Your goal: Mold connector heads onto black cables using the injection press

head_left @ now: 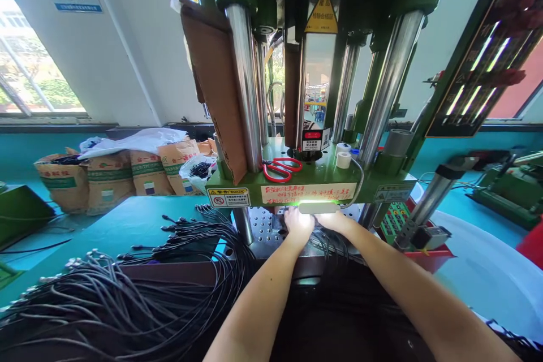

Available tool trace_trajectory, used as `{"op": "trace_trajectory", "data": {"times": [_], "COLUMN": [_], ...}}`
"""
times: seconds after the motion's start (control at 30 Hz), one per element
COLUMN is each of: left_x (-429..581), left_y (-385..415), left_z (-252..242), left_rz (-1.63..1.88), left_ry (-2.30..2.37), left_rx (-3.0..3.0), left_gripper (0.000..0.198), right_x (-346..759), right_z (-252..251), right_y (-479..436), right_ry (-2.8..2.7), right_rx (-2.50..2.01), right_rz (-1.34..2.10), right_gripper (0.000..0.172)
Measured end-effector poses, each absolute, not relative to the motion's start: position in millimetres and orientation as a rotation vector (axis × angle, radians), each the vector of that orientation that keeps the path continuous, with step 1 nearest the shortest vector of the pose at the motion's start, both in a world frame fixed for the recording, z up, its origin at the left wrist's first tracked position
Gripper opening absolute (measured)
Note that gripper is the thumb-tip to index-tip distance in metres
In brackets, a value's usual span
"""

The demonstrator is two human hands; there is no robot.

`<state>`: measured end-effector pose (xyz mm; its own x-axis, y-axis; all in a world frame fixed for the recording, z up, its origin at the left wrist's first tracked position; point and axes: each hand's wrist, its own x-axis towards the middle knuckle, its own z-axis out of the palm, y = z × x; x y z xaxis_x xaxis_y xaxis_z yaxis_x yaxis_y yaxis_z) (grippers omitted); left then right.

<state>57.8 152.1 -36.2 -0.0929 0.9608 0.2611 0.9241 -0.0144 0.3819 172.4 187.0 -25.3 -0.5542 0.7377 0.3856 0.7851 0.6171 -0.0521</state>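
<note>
Both my hands reach under the green press machine (pixel 322 178), just below its lit strip lamp (pixel 319 207). My left hand (pixel 298 225) rests on the perforated metal bed (pixel 265 229); its fingers are washed out by the light. My right hand (pixel 335 220) sits close beside it, over black cables (pixel 335 240) that run across the bed. Glare hides the fingers of both hands, so what they hold is unclear.
A big bundle of black cables (pixel 127 288) with plug ends covers the teal table (pixel 127 218) at left. Red scissors (pixel 280 169) and tape rolls (pixel 343 159) lie on the machine's plate. Paper sacks (pixel 110 178) stand by the wall. A white tub (pixel 487 271) is at right.
</note>
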Motion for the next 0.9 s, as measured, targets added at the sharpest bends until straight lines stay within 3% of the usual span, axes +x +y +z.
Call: {"op": "trace_trajectory", "data": {"times": [0.23,0.47,0.9], "left_x": [38.0,39.8,40.3], "left_y": [150.4,151.5,162.6], "left_z": [-40.8,-41.2,-22.6], "left_rz": [0.720,0.762,0.614], "left_ry": [2.144,2.017,2.079], "left_rx": [2.136,2.249,2.108], "left_gripper": [0.031,0.029,0.030], "right_x": [159.2,148.1,152.3], "right_z": [-35.2,-41.2,-30.6], "right_y": [180.6,182.1,184.7], "right_ry": [-2.473,-2.459,-2.458], "right_rx": [-1.166,-1.156,-1.237], "right_rz": [-0.203,-0.217,-0.196], "right_gripper": [0.027,0.017,0.019]}}
